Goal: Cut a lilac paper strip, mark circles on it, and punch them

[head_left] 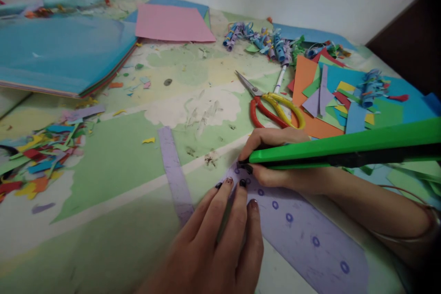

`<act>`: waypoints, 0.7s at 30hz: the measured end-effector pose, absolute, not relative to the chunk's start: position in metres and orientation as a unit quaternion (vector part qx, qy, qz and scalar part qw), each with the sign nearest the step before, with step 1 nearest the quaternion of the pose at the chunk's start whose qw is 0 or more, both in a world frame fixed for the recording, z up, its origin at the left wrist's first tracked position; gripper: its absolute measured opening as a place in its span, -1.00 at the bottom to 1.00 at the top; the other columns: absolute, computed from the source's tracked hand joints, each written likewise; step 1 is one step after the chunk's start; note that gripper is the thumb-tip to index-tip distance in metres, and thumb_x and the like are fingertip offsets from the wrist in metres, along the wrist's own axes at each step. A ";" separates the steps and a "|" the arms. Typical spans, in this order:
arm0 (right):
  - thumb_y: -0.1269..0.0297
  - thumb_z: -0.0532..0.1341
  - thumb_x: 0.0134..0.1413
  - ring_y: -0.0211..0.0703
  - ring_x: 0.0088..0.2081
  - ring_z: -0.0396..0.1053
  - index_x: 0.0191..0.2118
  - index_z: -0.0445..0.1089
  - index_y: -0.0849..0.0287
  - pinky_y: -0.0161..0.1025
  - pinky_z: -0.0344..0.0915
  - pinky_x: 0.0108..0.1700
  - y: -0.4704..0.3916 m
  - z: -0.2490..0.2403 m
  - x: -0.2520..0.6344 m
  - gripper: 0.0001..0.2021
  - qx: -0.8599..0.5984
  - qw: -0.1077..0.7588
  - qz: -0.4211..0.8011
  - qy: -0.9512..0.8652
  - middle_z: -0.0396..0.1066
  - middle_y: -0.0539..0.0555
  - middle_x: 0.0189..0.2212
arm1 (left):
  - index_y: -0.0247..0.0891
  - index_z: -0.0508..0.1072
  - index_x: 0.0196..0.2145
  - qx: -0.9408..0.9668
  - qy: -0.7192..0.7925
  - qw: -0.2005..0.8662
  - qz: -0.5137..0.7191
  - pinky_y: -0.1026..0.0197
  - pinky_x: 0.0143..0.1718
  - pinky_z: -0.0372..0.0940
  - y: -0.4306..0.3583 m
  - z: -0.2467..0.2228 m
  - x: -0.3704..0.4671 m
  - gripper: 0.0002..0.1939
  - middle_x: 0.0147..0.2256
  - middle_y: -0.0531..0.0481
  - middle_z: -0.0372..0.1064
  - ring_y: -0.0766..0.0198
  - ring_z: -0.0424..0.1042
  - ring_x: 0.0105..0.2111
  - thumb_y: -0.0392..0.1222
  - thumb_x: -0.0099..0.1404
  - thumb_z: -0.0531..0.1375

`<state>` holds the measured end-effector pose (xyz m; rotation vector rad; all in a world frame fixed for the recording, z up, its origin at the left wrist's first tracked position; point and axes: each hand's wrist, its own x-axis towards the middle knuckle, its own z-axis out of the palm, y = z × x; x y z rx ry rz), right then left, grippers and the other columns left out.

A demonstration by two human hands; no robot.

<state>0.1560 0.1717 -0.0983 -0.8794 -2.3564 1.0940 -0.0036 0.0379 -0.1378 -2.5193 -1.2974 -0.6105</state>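
Observation:
A purple paper sheet (pixel 310 220) lies slantwise on the patterned table (pixel 117 161), with a line of small dark purple rings on it. My left hand (pixel 220 234) rests flat with spread fingers, its fingertips on the sheet's upper left part. My right hand (pixel 275 156) is closed around a long green tool with a black lower side (pixel 344 144), its front end over the sheet's upper end near the rings. What the tool's tip touches is hidden by the fingers. Left of my hands lies a narrow purple paper strip (pixel 172 170).
Scissors (pixel 272 105) with red and yellow handles lie beyond my right hand. Coloured scraps (pixel 37 161) are piled left. Blue sheets (pixel 65 50) lie back left, a pink sheet (pixel 172 23) at the back, curled paper pieces (pixel 275 43) and coloured papers (pixel 386 92) at the right.

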 end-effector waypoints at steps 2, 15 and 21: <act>0.47 0.21 -0.15 -0.39 -0.50 0.30 -0.40 0.41 0.18 -0.46 0.18 -0.48 0.170 -0.098 0.155 -0.89 -0.328 0.200 0.377 -0.843 0.42 -0.08 -0.51 | -0.43 0.38 -0.06 -0.859 -0.433 0.143 -0.233 -0.06 0.11 0.15 0.039 -0.140 -0.003 -0.67 -0.03 -0.27 0.38 -0.14 0.27 0.07 -0.32 0.21 0.14; 0.46 0.19 -0.13 -0.38 -0.50 0.29 -0.40 0.40 0.17 -0.44 0.16 -0.49 0.170 -0.098 0.155 -0.90 -0.324 0.201 0.373 -0.846 0.41 -0.07 -0.51 | -0.43 0.40 -0.09 -0.854 -0.429 0.155 -0.251 -0.05 0.10 0.12 0.043 -0.147 -0.004 -0.69 -0.07 -0.26 0.40 -0.13 0.29 0.04 -0.35 0.19 0.11; 0.43 0.20 -0.12 -0.36 -0.46 0.32 -0.39 0.41 0.17 -0.43 0.19 -0.45 0.170 -0.096 0.156 -0.90 -0.339 0.183 0.369 -0.846 0.42 -0.05 -0.48 | -0.43 0.40 -0.09 -0.855 -0.417 0.168 -0.260 -0.06 0.10 0.12 0.044 -0.148 -0.004 -0.68 -0.09 -0.24 0.41 -0.14 0.30 0.03 -0.34 0.18 0.11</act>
